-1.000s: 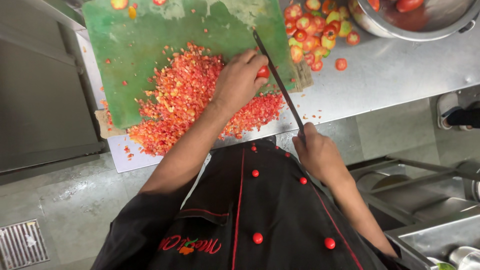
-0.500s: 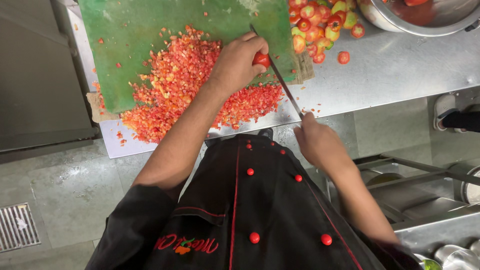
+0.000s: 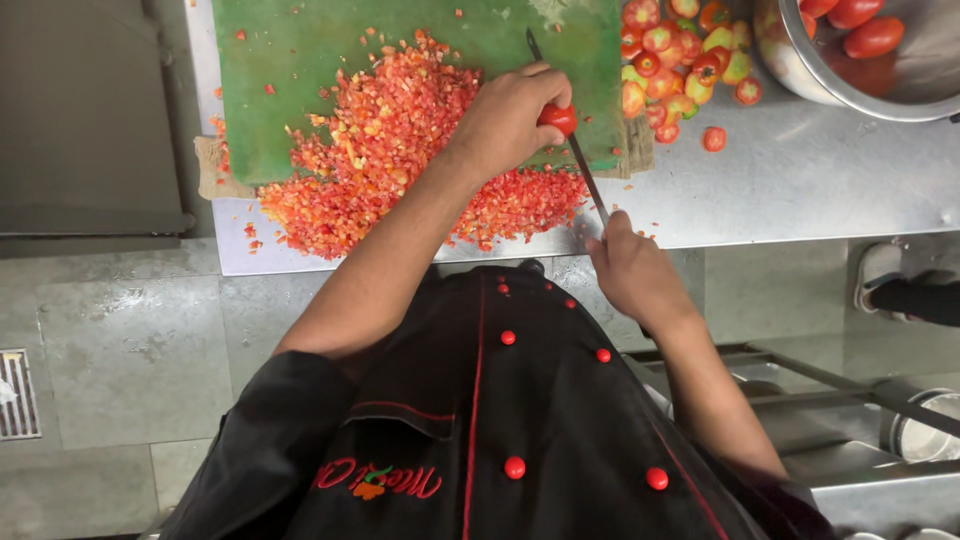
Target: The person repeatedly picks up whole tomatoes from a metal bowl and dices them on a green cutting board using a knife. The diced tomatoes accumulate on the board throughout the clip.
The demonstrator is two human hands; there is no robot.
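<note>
My left hand (image 3: 505, 118) presses a small red tomato (image 3: 558, 118) onto the green cutting board (image 3: 300, 60). My right hand (image 3: 632, 268) grips the handle of a long knife (image 3: 572, 140), whose blade runs up past the tomato, right beside my left fingers. A wide heap of chopped red and yellow tomato (image 3: 390, 140) covers the board's near part and spills onto the steel counter (image 3: 800, 190).
Halved tomatoes (image 3: 680, 60) lie right of the board. A steel bowl (image 3: 880, 60) with whole tomatoes stands at the far right. Someone's shoe (image 3: 900, 285) is on the floor at the right. A floor drain (image 3: 18, 395) sits at the left, metal racks and pots lower right.
The view has shifted slightly. My left hand stays on the tomato and the knife stays against it; both hands keep nearly the same places on the board.
</note>
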